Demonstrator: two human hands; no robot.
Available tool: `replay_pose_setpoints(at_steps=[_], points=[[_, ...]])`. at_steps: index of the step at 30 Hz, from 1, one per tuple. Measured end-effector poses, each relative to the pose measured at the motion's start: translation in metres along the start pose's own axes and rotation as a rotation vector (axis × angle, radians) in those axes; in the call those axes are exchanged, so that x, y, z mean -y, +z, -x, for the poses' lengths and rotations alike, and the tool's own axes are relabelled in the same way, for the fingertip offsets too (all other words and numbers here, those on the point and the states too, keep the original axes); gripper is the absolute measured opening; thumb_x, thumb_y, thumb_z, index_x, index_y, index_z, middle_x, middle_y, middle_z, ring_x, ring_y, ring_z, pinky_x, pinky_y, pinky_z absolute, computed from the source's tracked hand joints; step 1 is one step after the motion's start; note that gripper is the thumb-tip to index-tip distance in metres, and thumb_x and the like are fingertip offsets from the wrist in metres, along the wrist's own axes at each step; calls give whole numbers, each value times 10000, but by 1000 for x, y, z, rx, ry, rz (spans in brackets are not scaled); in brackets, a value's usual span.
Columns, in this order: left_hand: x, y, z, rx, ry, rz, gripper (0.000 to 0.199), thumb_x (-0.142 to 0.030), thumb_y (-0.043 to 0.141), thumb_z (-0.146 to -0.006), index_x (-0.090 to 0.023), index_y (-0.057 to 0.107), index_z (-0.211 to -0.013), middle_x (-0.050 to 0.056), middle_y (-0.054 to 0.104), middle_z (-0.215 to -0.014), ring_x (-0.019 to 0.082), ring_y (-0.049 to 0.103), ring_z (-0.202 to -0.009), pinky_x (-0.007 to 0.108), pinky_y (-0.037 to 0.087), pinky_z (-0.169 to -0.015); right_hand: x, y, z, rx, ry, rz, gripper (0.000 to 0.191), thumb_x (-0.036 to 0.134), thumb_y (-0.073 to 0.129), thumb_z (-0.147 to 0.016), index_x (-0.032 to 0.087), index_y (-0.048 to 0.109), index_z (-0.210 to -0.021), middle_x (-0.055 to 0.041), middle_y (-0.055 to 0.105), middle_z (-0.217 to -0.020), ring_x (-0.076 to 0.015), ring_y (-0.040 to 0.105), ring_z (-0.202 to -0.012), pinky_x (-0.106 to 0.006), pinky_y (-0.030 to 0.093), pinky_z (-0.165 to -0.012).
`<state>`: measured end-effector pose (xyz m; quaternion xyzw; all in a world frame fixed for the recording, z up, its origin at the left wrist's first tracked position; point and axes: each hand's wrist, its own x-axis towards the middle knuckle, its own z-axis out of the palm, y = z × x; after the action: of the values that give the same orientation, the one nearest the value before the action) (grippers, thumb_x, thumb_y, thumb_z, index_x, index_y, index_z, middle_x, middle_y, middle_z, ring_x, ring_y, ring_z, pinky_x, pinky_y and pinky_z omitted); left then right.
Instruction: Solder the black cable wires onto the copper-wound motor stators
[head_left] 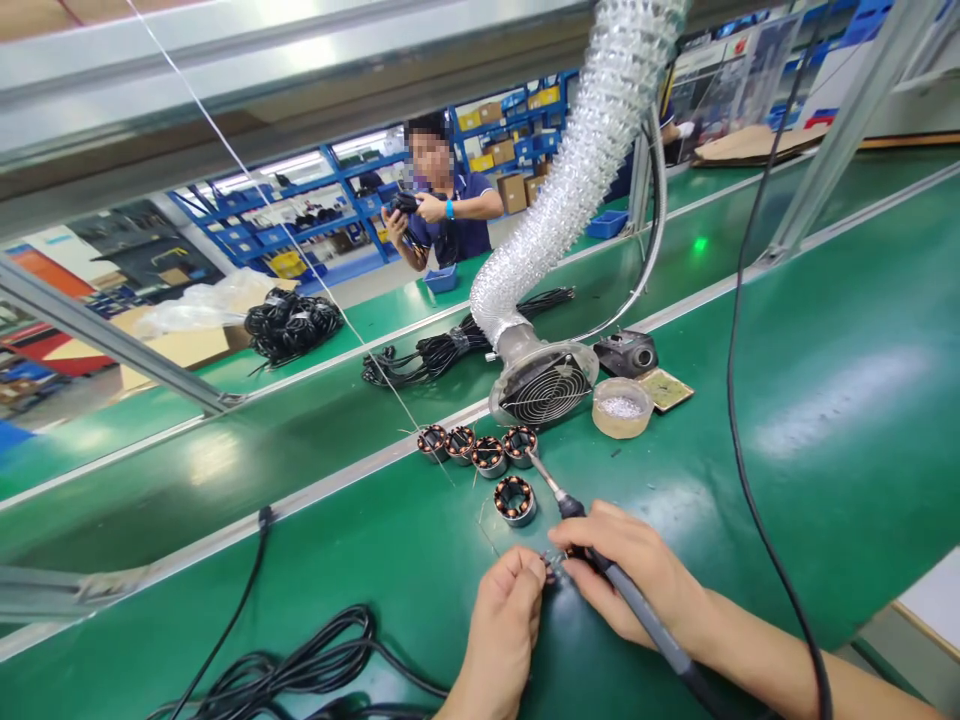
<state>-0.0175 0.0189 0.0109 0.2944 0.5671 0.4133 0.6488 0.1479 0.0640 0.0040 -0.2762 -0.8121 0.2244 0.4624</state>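
Observation:
My right hand is wrapped round a soldering iron, its metal tip pointing up and left toward the stator coils. The thumb and index finger of that hand also meet small wire ends. My left hand pinches these wire ends from the other side; their detail is blurred. A black cable runs behind my left hand, its link to the wires hidden. Just beyond my hands sits a single stator with copper windings. Several more stators stand in a row behind it.
A fume extractor fan hangs on a silver duct. Beside it are a round tub, a sponge tray and a dark iron holder. Coiled cable lies at lower left. Across the bench a person handles something black.

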Motion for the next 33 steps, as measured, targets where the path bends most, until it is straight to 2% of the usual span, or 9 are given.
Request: replay_pose_setpoints(at_steps=[3, 7, 11, 16, 26, 33], points=[[2, -1, 1, 2, -2, -10, 540, -678, 698, -709, -207, 435, -695, -141, 202, -488, 51, 78, -445, 206, 64, -424, 8, -15, 2, -20, 0, -9, 318, 51, 496, -909, 189, 601, -1175, -38, 717, -881, -149, 568, -683, -259, 501, -629], [3, -1, 0, 0, 3, -18, 564, -707, 705, -674, -204, 450, -700, -145, 199, -476, 51, 84, -438, 207, 60, -415, 21, -41, 1, 9, 97, -54, 367, 146, 531, -929, 208, 603, -1283, -23, 685, -782, -150, 586, -635, -258, 504, -584], [4, 0, 0, 1, 1, -14, 578, -725, 700, -660, -197, 469, -705, -147, 200, -471, 49, 83, -436, 205, 65, -408, 26, -56, 1, -16, 177, -123, 264, 173, 544, -878, 240, 694, -1084, -3, 656, -713, -145, 562, -574, -250, 438, -503], [5, 0, -1, -3, 2, -22, 577, -728, 693, -663, -190, 489, -713, -144, 207, -473, 50, 87, -438, 203, 71, -410, 19, -53, 4, -18, 249, -160, 183, 182, 512, -844, 227, 674, -917, 5, 633, -689, -151, 555, -560, -267, 403, -513], [8, -1, -2, -24, 28, -34, 553, -699, 706, -679, -187, 496, -687, -126, 212, -491, 59, 125, -460, 203, 96, -431, 21, -48, 6, 20, 240, -197, 175, 189, 501, -848, 198, 668, -899, -7, 597, -637, -157, 535, -531, -281, 371, -490], [9, -2, -2, -5, 40, -63, 531, -682, 696, -705, -181, 522, -697, -114, 239, -500, 68, 159, -477, 203, 126, -445, 27, -42, 7, 14, 150, -159, 204, 122, 494, -818, 206, 650, -919, -13, 610, -647, -158, 514, -544, -290, 353, -491]])
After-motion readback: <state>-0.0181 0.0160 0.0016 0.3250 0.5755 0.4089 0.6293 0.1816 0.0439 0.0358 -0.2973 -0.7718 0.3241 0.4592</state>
